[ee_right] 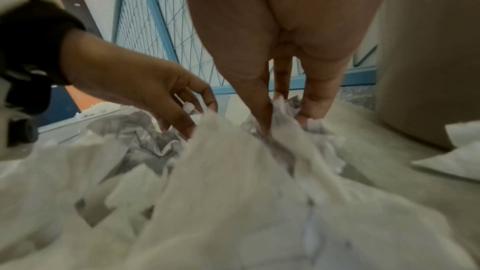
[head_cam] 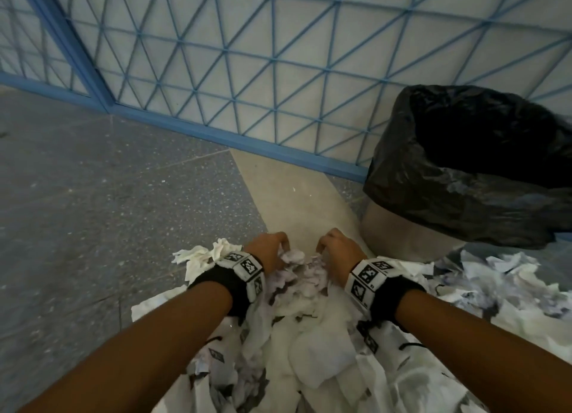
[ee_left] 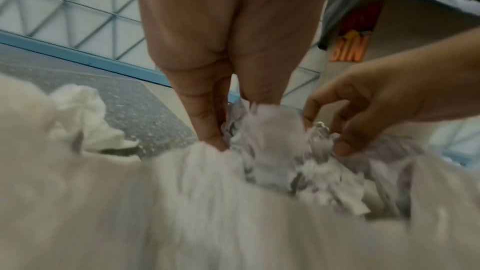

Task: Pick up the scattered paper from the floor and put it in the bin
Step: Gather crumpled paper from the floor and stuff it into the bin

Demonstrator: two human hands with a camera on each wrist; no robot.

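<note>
A heap of torn and crumpled white paper covers the floor under my forearms. At its far edge my left hand and right hand face each other, fingers curled into one crumpled clump. In the left wrist view my left hand digs into the clump while my right hand pinches its other side. The right wrist view shows my right hand sunk in paper and my left hand curled beside it. The bin, lined with a black bag, stands just right of my hands.
A blue lattice panel runs behind the hands and the bin. Speckled grey floor lies to the left, a beige strip ahead. More scraps lie at the bin's foot, and a crumpled white piece sits left of my left wrist.
</note>
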